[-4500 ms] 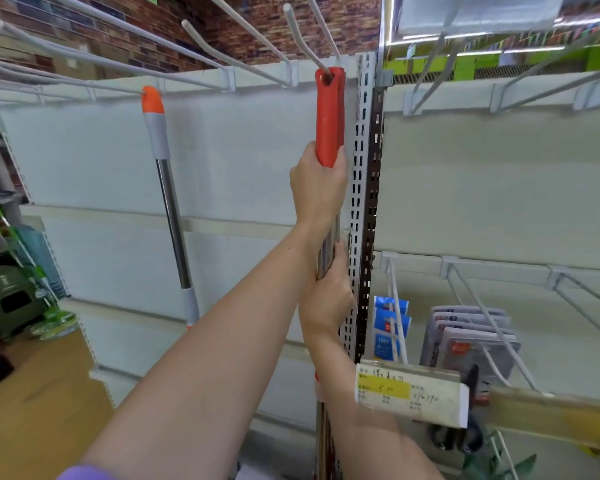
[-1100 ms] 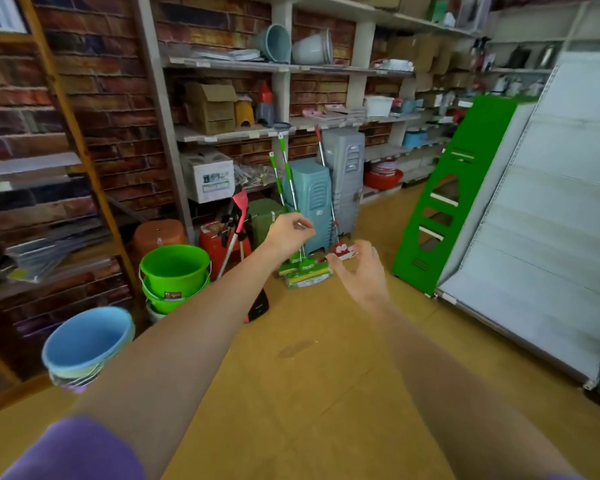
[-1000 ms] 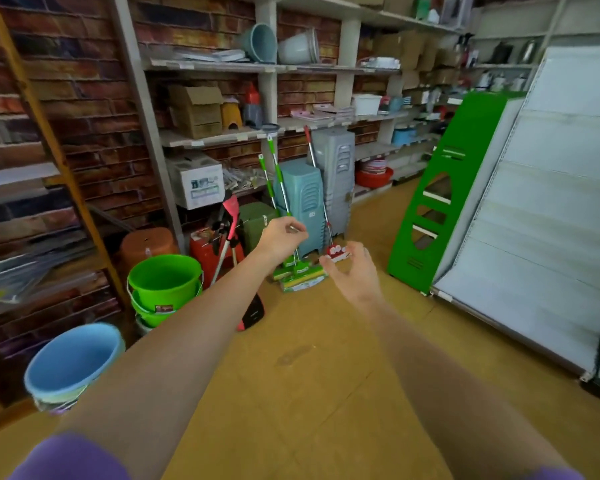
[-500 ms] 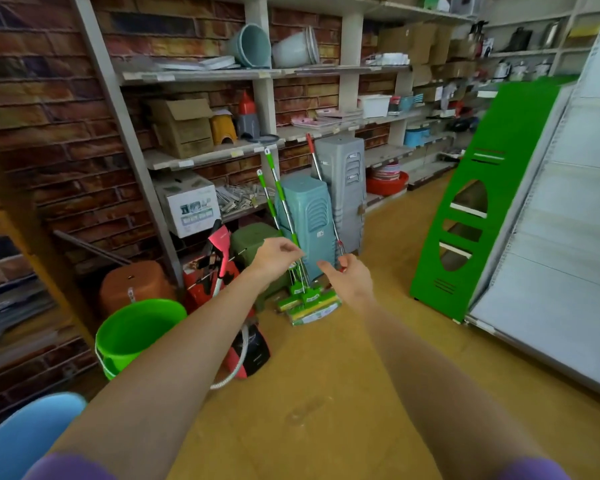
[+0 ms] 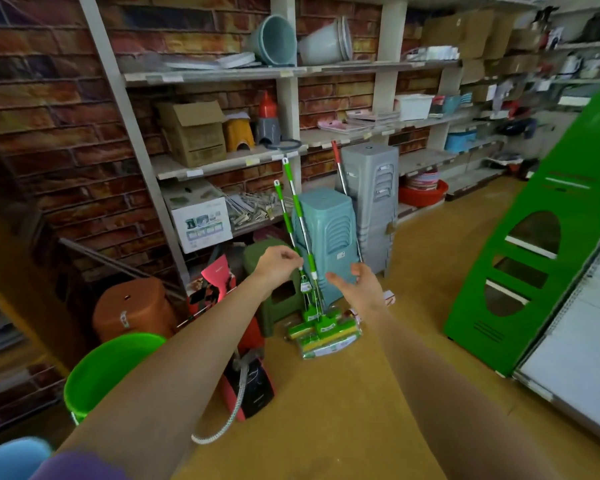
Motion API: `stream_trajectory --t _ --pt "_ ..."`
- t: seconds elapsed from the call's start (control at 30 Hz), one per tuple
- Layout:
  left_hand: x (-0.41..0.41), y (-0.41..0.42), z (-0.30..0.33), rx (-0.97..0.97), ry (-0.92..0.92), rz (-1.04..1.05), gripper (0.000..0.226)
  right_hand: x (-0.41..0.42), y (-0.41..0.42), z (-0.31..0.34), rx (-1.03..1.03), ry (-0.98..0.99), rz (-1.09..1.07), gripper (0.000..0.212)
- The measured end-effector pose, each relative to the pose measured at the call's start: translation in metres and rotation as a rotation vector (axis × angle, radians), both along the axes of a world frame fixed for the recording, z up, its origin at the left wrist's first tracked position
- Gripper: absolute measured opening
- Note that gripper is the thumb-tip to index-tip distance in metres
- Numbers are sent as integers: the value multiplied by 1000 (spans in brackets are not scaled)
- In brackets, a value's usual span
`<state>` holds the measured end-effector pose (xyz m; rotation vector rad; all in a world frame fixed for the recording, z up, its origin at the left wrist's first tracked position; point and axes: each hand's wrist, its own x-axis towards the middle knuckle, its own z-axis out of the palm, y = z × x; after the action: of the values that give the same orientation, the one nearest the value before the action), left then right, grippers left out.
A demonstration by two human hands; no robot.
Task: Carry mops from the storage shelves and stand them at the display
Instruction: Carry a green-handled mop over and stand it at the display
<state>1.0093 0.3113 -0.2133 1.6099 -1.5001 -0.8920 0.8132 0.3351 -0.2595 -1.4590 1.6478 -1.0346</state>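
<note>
Two green-handled mops [image 5: 300,216] lean against a teal stack of stools [image 5: 329,223], their green and yellow heads [image 5: 321,332] wrapped on the floor. A red-handled mop [image 5: 340,173] leans on the grey stack of stools [image 5: 374,188] behind. My left hand [image 5: 278,263] reaches forward with loosely curled fingers, its fingertips right at the lower green poles; no grip shows. My right hand [image 5: 362,285] is stretched out just right of the poles, fingers spread, holding nothing.
Storage shelves [image 5: 222,162] with boxes and buckets line the brick wall. On the floor at left stand a green bucket [image 5: 111,368], a brown stool [image 5: 132,306] and a red and black appliance [image 5: 252,386]. A green display stand [image 5: 534,258] and a white shelf panel [image 5: 582,362] stand at right.
I have left the hook display where both hands held a red-handled mop and walked to the storage shelves. Over the last second both empty hands have closed in on the green mops.
</note>
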Motion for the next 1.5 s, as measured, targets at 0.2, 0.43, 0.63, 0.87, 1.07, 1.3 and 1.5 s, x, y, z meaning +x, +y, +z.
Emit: stream_trajectory --t 0.2,0.43,0.63,0.87,1.07,1.3,1.5 --pt "4 -105 -27 25 24 -8 7 4 -96 -19 1 9 -32 87" --pt "29 -268 -33 42 84 -21 12 36 -256 -11 32 74 50 73" --pt "69 -384 -30 106 102 0 5 68 -369 -4 44 70 51 80" --pt "87 -471 -49 187 165 31 21 82 -453 -15 50 58 76 79" --pt "88 -546 -52 209 279 61 28 85 -536 -27 32 26 53 78" --pt "85 -686 -85 230 249 161 25 82 -697 -69 79 26 152 76" --pt "73 -797 -112 326 222 260 28 71 -832 -93 126 2 219 77"
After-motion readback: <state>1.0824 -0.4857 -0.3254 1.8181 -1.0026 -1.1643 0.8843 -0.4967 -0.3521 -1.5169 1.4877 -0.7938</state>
